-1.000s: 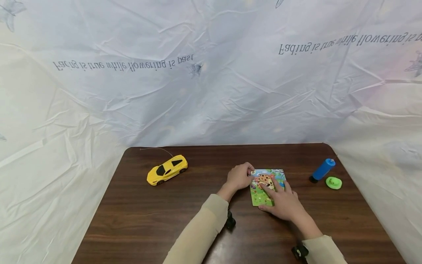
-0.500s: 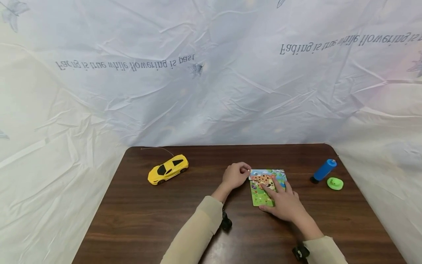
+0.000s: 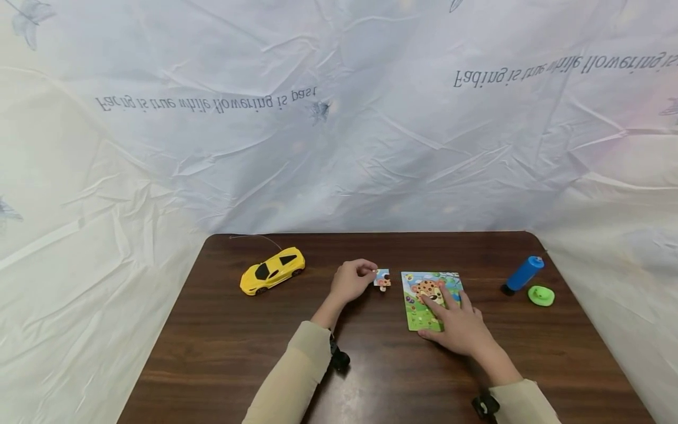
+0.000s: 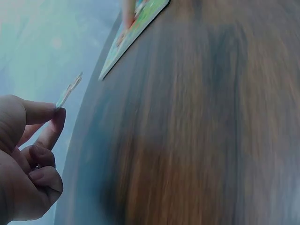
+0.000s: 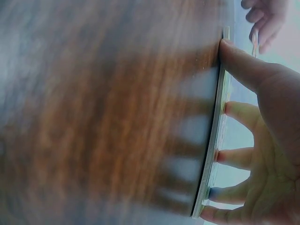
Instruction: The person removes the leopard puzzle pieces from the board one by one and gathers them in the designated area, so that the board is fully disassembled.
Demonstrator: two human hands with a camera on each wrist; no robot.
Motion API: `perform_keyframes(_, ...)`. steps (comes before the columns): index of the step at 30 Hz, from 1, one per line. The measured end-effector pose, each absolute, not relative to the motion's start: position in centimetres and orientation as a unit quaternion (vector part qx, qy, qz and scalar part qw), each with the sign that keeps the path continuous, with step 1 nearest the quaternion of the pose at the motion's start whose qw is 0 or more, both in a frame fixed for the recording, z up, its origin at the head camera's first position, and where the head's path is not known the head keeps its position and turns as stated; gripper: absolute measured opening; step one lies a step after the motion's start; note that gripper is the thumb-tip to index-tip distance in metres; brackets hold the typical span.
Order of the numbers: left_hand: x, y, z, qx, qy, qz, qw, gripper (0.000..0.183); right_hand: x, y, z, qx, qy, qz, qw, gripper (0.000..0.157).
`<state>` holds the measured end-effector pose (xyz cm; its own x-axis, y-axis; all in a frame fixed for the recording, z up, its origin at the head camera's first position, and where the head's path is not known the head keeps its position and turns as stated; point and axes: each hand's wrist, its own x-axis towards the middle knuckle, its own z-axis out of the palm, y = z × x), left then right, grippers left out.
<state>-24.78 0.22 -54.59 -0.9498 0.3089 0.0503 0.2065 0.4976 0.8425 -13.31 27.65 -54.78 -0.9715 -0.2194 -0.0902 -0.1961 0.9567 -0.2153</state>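
Toy car [image 3: 272, 272], yellow, lies well left of the leopard puzzle board [image 3: 417, 315] on my remote feed, and between the two I have the left hand [image 3: 352, 281] pinching a puzzle piece [image 3: 382, 279] by its edge between thumb and finger, just left of the board and apart from it. On the board itself I have the right hand [image 3: 462, 327], its fingers spread wide with their tips resting on top and the thumb at the near edge. Right of the board I see a blue cylinder [image 3: 524, 274] with a black end and, just beside it, a small green toy [image 3: 541, 296].
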Motion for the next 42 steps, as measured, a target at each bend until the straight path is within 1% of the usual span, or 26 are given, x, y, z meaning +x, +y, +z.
perform_keyframes(10,-25.1,-4.6,-54.9,0.122,0.874,0.468,0.046,0.012,-13.3,27.8,-54.5,-0.106,0.988,-0.099,0.059,0.085)
perform_keyframes(19,-25.5,-7.5,-55.4,0.092,0.881,0.459,0.059,0.01,-13.3,27.8,-54.7,-0.104,0.988,-0.101,0.06,0.086)
perform_keyframes(23,-25.5,-8.0,-55.7,0.079,0.886,0.452,0.068,0.01,-13.3,27.8,-54.8,-0.105,0.987,-0.104,0.058,0.085)
perform_keyframes(35,-25.5,-8.0,-55.9,0.062,0.909,0.407,0.065,0.01,-13.3,27.7,-54.7,-0.102,0.987,-0.11,0.06,0.083)
perform_keyframes(42,-25.4,-7.7,-55.8,0.066,0.918,0.389,0.043,0.011,-13.2,27.8,-54.8,-0.099,0.987,-0.115,0.06,0.085)
